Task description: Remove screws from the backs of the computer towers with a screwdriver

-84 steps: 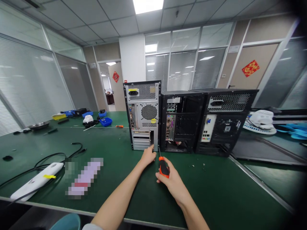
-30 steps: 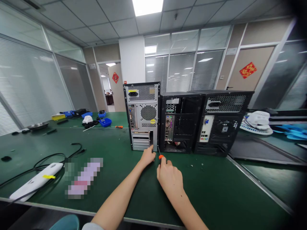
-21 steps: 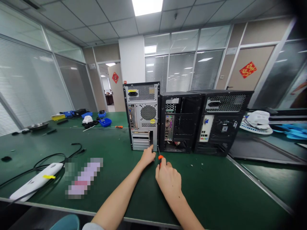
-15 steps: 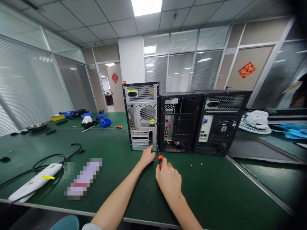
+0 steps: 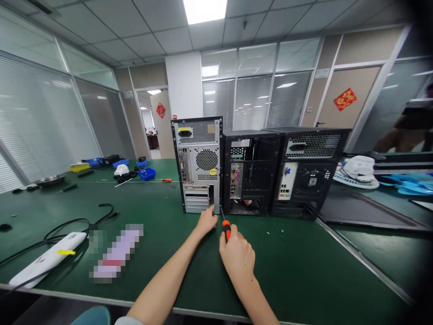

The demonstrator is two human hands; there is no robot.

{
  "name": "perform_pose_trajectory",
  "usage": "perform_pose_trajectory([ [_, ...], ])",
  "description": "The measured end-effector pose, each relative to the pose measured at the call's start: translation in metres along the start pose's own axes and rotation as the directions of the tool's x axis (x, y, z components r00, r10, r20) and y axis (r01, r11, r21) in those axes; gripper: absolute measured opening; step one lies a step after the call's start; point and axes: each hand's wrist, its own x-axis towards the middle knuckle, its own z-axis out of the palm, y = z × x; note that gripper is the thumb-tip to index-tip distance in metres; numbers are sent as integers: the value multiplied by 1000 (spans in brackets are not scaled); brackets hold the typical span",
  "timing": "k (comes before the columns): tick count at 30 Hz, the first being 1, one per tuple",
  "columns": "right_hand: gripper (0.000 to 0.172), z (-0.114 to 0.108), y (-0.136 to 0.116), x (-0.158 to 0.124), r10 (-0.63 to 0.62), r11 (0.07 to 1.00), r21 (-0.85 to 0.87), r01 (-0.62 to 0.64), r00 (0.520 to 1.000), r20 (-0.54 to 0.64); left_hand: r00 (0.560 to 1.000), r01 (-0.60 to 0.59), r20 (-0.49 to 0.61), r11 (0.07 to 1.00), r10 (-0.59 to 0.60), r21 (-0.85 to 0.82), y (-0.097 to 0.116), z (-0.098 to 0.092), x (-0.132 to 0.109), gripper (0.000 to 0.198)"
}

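I am working at the back of the silver case, which stands upright on the green table, and I judge that the step in hand is driving the tool at its lower right corner. My right hand is closed in a fist around the screwdriver. Most of the handle is hidden in my palm and only its orange end and the thin shaft come out. The shaft points up and away from me to the bottom edge of the case, just where it meets the black case on its right. What the tip sits in is too small to tell. My left hand holds nothing. Its fingers are loosely bent and rest against the same lower corner, just left of the shaft, so both hands are close together and near the case. I think the next move calls for a straight, firm push along the shaft while I turn, with the left hand steadying the case so that it does not slide. A second black case stands further right. Cables and a white strip lie well apart on the near left, and another person is at the far right.
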Motion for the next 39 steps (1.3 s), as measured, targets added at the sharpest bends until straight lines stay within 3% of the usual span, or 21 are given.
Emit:
perform_pose_trajectory([
  [10,21,0,7,0,80,984,153,-91,994,74,1000,20,0,999,-20,40,1,0,0,52],
  [18,23,9,8,0,65,928,364,-83,996,62,1000,26,-4,999,-26,43,2,0,0,53],
  [24,24,15,10,1,117,823,548,-147,989,90,999,44,-4,998,-44,42,2,1,0,52],
  [39,29,24,7,-3,204,583,767,-269,962,181,999,32,3,999,-32,21,2,-1,0,52],
])
